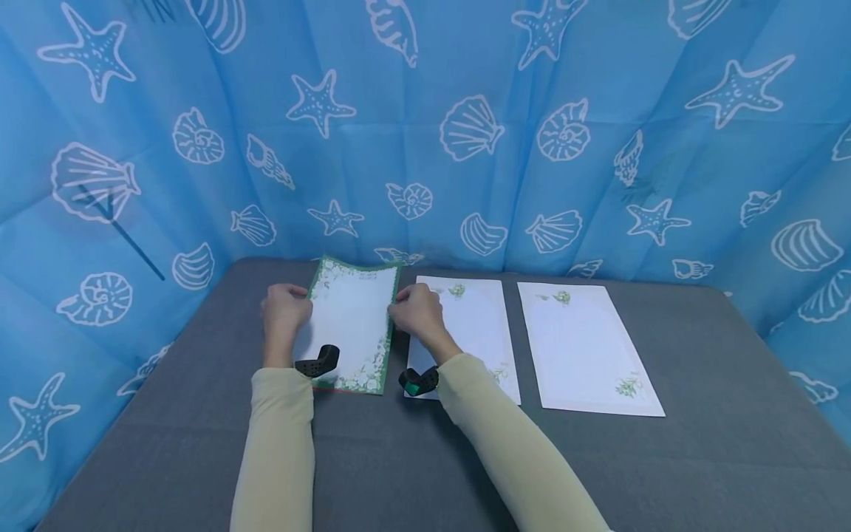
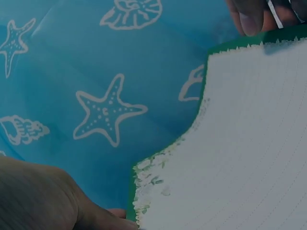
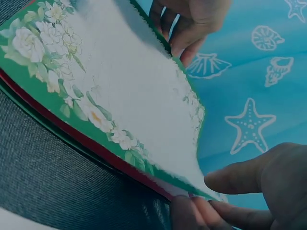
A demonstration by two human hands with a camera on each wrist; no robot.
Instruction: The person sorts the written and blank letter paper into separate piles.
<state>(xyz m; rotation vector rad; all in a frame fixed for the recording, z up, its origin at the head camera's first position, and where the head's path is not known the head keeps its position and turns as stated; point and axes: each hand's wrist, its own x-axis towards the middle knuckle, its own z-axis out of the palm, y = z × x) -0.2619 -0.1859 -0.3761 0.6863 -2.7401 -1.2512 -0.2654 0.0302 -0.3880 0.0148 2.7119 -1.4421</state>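
Observation:
A sheet of letter paper (image 1: 352,325) with a green border and white flowers stands between both hands, its top edge curving. My left hand (image 1: 286,314) pinches its left edge; in the left wrist view, that hand (image 2: 53,201) is at the lower left. On the right edge, my right hand (image 1: 420,314) pinches with the thumb on top and fingers beneath, as the right hand (image 3: 259,187) shows in its own wrist view. Below the green border, a red edge (image 3: 91,146) and another dark green edge show, so more layers lie under the top sheet.
Right of the held sheet, a white sheet with green sprigs (image 1: 468,325) lies partly under my right forearm. Another similar white sheet (image 1: 588,351) lies farther right. All are on a grey cloth-covered table (image 1: 718,414). A blue curtain with shells and starfish (image 1: 399,148) hangs behind.

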